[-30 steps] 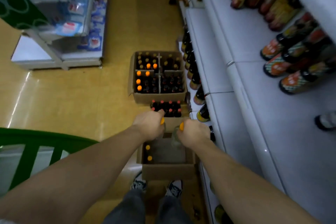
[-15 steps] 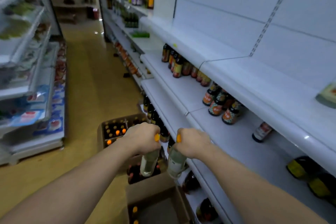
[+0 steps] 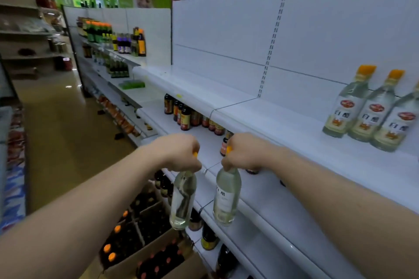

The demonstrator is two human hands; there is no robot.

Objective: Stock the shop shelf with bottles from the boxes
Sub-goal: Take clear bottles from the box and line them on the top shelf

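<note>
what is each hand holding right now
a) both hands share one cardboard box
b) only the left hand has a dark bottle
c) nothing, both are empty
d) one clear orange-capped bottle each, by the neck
d: the left hand grips the left clear bottle at its neck, and the right hand grips the right clear bottle the same way, with an orange cap peeking out of each fist.

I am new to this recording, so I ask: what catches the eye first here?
Two clear orange-capped bottles hang in the centre foreground: the left bottle held by its neck in the left grip, the right bottle in the right grip. At the far right, three similar clear bottles stand together on the white shelf. Below left, open cardboard boxes of dark bottles sit on the floor.
</note>
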